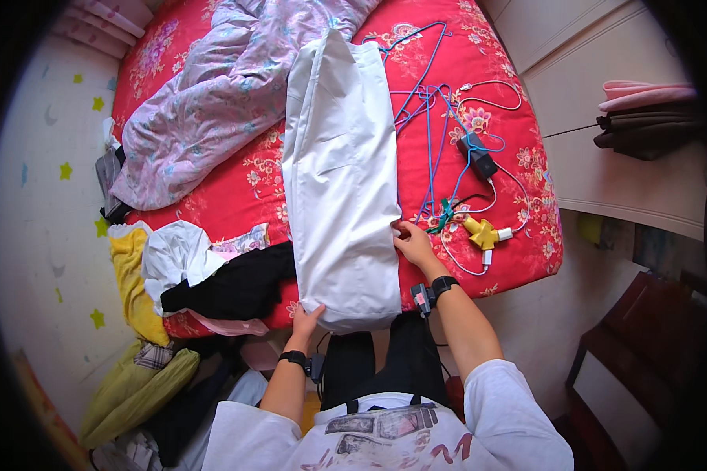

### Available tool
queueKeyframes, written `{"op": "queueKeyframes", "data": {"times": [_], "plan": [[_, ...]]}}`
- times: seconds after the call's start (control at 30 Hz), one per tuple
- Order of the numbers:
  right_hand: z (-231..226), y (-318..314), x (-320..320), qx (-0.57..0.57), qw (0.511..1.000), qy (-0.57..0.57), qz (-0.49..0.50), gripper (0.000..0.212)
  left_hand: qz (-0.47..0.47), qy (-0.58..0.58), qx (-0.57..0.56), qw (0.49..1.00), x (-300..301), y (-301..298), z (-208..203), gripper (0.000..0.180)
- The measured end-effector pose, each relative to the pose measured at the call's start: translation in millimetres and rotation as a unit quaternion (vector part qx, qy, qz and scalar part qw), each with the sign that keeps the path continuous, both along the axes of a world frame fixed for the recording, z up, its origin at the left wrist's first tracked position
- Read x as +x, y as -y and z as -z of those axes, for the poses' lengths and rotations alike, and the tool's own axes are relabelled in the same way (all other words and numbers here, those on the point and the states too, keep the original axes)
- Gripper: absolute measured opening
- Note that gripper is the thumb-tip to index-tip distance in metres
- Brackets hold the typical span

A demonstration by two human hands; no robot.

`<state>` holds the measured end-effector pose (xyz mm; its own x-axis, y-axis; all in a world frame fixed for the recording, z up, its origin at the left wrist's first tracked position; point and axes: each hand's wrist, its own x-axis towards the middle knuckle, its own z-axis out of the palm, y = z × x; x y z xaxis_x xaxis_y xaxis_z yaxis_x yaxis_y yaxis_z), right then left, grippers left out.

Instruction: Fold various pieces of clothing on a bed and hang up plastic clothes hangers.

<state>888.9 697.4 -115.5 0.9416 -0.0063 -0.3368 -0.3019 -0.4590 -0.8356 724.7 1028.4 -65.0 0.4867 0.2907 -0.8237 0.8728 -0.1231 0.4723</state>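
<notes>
White trousers [342,165], folded lengthwise into a long strip, lie on the red floral bedspread [526,204]. Their near end reaches the bed's front edge, close to my body. My left hand [309,317] grips the near left corner of the cloth, thumb on top and fingers hidden beneath. Farther up on the right side, my right hand [413,242] pinches the trousers' edge between thumb and fingers. Light creases run across the white fabric. A black garment [232,281] lies against the trousers on the left.
Blue and purple hangers [430,149] lie right of the trousers, beside a black power adapter [477,155], white cables and a yellow plug splitter [481,233]. A crumpled floral quilt [204,118] covers the far left. Yellow [133,271] and white clothes [179,255] are heaped near left.
</notes>
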Motion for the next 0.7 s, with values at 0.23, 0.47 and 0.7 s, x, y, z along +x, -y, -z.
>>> {"op": "queueKeyframes", "data": {"times": [0.23, 0.47, 0.7], "plan": [[-38.3, 13.5, 21.0, 0.201, 0.952, -0.178, 0.146, 0.021, -0.054, -0.093, -0.185, 0.977, -45.6, -5.2, -19.5, 0.05], [10.4, 57.0, 1.1, 0.17, 0.945, -0.047, 0.277, 0.022, -0.063, -0.112, -0.258, 0.958, -49.4, 13.1, -13.1, 0.055], [-44.5, -2.4, -137.3, 0.073, 0.982, -0.13, 0.12, 0.01, 0.019, -0.214, -0.343, 0.914, -92.4, 26.7, -16.0, 0.073]]}}
